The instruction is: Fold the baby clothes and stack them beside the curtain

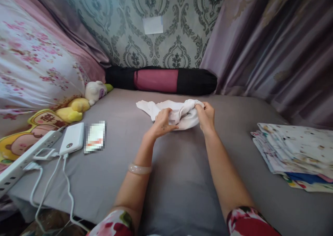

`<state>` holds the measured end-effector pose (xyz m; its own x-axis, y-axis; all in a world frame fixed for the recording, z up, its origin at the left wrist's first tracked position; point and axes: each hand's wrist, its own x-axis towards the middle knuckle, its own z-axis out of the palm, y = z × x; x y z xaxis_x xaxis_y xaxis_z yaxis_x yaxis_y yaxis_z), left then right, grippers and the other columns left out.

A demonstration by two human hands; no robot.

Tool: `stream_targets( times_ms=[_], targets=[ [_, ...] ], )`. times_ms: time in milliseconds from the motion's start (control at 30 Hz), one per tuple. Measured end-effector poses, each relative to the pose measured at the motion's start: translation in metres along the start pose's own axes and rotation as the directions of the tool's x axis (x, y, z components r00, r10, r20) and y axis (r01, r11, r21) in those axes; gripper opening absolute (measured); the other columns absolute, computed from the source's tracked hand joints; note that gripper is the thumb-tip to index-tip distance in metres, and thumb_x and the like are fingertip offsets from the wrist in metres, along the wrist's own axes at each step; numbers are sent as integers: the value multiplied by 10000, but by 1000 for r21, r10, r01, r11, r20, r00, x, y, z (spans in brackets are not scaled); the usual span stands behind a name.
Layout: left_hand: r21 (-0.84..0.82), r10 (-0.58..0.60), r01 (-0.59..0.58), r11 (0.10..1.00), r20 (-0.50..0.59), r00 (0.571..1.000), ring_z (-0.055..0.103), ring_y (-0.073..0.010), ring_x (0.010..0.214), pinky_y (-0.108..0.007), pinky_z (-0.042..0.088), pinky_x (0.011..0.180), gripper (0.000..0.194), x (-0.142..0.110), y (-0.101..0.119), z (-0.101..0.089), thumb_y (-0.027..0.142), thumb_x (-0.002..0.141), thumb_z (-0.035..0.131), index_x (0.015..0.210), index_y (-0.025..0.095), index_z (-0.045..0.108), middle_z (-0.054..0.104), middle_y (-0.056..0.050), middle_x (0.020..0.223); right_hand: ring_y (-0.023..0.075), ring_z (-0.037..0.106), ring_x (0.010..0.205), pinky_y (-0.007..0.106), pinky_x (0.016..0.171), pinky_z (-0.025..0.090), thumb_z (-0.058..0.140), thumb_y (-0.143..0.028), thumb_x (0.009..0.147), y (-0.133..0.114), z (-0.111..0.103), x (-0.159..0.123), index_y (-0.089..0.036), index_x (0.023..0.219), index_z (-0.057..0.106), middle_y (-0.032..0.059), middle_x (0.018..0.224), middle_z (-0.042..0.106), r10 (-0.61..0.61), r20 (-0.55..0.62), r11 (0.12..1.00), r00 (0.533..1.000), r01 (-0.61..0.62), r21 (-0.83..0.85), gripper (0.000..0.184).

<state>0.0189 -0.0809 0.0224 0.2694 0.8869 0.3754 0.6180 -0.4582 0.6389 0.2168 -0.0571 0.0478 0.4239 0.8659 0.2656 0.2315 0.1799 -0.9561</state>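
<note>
A small white garment [179,111] lies bunched on the grey bed sheet [179,173] in front of me. My left hand [162,122] grips its near left part, fingers curled into the cloth. My right hand [206,116] pinches the garment's right end, fingers closed on the fabric. A pale bangle [139,168] sits on my left wrist. One loose end of the garment trails out flat toward the far left.
A stack of folded printed clothes [293,152] lies at the right. At the left are a white power bank [72,138], a power strip [23,158] with cables, a blurred flat item [95,136] and plush toys [78,106]. A black-and-pink roll [161,79] lies against the wall.
</note>
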Motion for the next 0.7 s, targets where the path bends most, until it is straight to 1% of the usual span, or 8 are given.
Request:
stream_targets(
  times_ms=[67, 133, 233, 333, 467, 500, 600, 700],
  targets=[
    [86, 24, -21, 996, -38, 999, 492, -313, 1161, -488, 400, 969, 642, 1, -1, 16, 277, 664, 755, 1210, 218, 421, 518, -121, 1210, 153, 547, 651, 234, 541, 409, 575, -354, 645, -10, -8, 0, -187, 816, 614, -2, 713, 598, 75, -41, 995, 996, -72, 70, 242],
    [132, 49, -40, 990, -70, 996, 495, -306, 1164, -485, 399, 966, 577, 2, -2, 29, 213, 714, 678, 1219, 214, 399, 516, -125, 1211, 155, 543, 612, 240, 504, 408, 556, -346, 643, -21, -17, 0, -187, 838, 613, 0, 680, 583, 136, -39, 985, 990, -131, 111, 257],
    [122, 97, -85, 989, -97, 991, 516, -283, 1134, -458, 417, 941, 484, 1, -1, 40, 159, 771, 572, 1214, 193, 381, 520, -132, 1186, 157, 531, 573, 252, 473, 404, 526, -350, 657, -33, -32, -1, -191, 809, 604, 0, 623, 549, 125, -5, 987, 992, -124, 97, 234],
    [68, 163, -155, 986, -138, 977, 530, -265, 1085, -425, 439, 909, 430, 0, 5, 42, 216, 787, 596, 1166, 186, 396, 516, -130, 1152, 171, 543, 587, 276, 494, 432, 521, -372, 672, -37, -42, 2, -196, 752, 594, 6, 614, 542, 80, 11, 991, 997, -81, 110, 206],
    [75, 215, -202, 977, -285, 934, 522, -253, 1050, -407, 434, 912, 304, -3, 23, 46, 356, 794, 664, 973, 212, 465, 528, -102, 1059, 194, 573, 616, 304, 527, 469, 542, -392, 681, -35, -49, 6, -195, 755, 604, 18, 632, 558, 119, 13, 975, 993, -119, 189, 220],
    [87, 228, -212, 974, -283, 932, 529, -244, 1012, -399, 436, 899, 257, -4, 27, 49, 376, 815, 647, 918, 218, 473, 539, -87, 1000, 200, 580, 624, 308, 533, 476, 545, -399, 685, -35, -49, 6, -196, 763, 609, 21, 636, 563, 120, 29, 973, 992, -123, 194, 228],
    [98, 262, -247, 964, -196, 945, 542, -217, 881, -371, 447, 829, 192, -9, 35, 60, 380, 866, 586, 826, 228, 477, 543, -53, 852, 216, 604, 657, 320, 554, 495, 543, -425, 705, -36, -51, 6, -196, 800, 631, 29, 655, 584, 99, 52, 976, 994, -107, 189, 263],
    [116, 234, -215, 970, -190, 953, 539, -224, 883, -365, 448, 805, 166, -12, 35, 70, 361, 861, 588, 862, 228, 488, 556, -63, 886, 220, 621, 682, 325, 573, 509, 536, -438, 727, -40, -52, 4, -191, 860, 648, 35, 685, 602, 62, 46, 982, 997, -69, 178, 301]
  ],
)
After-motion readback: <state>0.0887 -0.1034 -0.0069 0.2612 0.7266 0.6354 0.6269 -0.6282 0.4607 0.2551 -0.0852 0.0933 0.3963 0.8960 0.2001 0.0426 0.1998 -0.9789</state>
